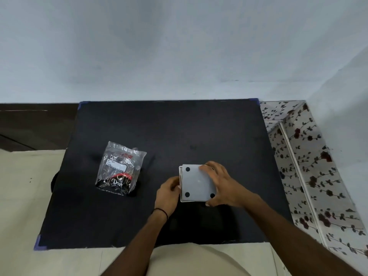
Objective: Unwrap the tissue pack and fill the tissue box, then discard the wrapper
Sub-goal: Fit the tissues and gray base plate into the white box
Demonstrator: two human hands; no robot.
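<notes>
Tissue box [197, 182]: white, rigid, lay bottom-up on black mat [159, 126], four dark feet showing. Right hand [221, 186] clasped its right edge; left hand [168, 191] pinched its left edge. Probably light; best held by opposite sides. Wrapper [121, 168]: crinkly, apparently emptied, lying apart.

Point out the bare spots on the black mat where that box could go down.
The far half of the black mat, beyond the wrapper and the tissue box, is bare. So is the near left corner, below the wrapper. It is crowded mid-right, where the left hand and right hand hold the box.
</notes>
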